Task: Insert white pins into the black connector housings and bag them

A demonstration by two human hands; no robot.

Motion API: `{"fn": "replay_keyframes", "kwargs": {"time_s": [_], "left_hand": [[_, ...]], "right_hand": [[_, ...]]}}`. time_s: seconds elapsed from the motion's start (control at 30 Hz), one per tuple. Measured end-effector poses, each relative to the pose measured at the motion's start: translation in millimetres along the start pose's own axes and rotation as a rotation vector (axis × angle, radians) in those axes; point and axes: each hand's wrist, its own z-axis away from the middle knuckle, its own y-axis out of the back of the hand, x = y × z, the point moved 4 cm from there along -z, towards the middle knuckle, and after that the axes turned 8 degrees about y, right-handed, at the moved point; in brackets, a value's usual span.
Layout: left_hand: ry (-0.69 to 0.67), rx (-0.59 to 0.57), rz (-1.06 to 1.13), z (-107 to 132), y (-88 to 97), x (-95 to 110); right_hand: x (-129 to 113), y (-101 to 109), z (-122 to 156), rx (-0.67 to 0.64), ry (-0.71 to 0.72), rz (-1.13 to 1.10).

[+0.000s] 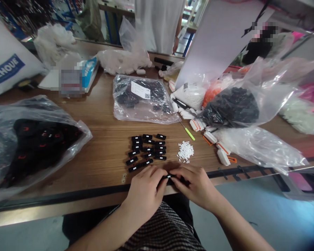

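Between my two hands, near the table's front edge, is a small black connector housing (pixel 169 176) with two white dots on its face. My left hand (pixel 149 184) pinches its left end, thumb and fingers pressed together. At its right end the fingers of my right hand (pixel 195 181) close on it, partly hiding it. Just beyond my left hand lie several similar black connector housings (pixel 148 149) in loose rows, most showing two white dots. A heap of tiny white plugs (pixel 185 151) lies beyond my right hand.
A screwdriver with a yellow-green handle (pixel 189 134) lies behind the white heap. A clear bag of black parts (pixel 143 97) is at the back; another bag (pixel 42 143) lies left. On the right are white-and-orange pieces (pixel 223 157) and a bag of black parts (pixel 235 104).
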Motion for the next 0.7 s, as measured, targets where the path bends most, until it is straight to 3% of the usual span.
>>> {"fn": "replay_keyframes", "kwargs": {"time_s": [0.2, 0.27, 0.33, 0.4, 0.5, 0.57, 0.7], "left_hand": [[-0.04, -0.061, 0.001, 1.5, -1.9, 1.7], [-0.081, -0.074, 0.039, 4.8, -0.4, 5.7], [-0.103, -0.049, 0.1, 9.1, 7.8, 10.6], [-0.114, -0.005, 0.141, 12.6, 23.8, 14.7], [-0.136, 0.073, 0.096, 9.8, 59.6, 12.8], [-0.084, 0.129, 0.0, -0.3, 86.1, 0.0], [0.098, 0.204, -0.148, -32.8, 125.6, -41.0]], "right_hand": [[2.6, 15.8, -0.6, -0.082, -0.029, -0.04], [16.0, 30.9, -6.1, -0.024, -0.079, 0.004], [37.2, 50.0, -17.2, 0.087, -0.172, 0.184], [60.9, 66.6, -32.9, 0.134, -0.304, 0.433], [90.3, 73.2, -58.6, -0.099, -0.458, 0.626], [99.8, 73.2, -70.5, -0.192, -0.503, 0.674], [103.7, 69.1, -79.0, -0.209, -0.523, 0.716]]}}
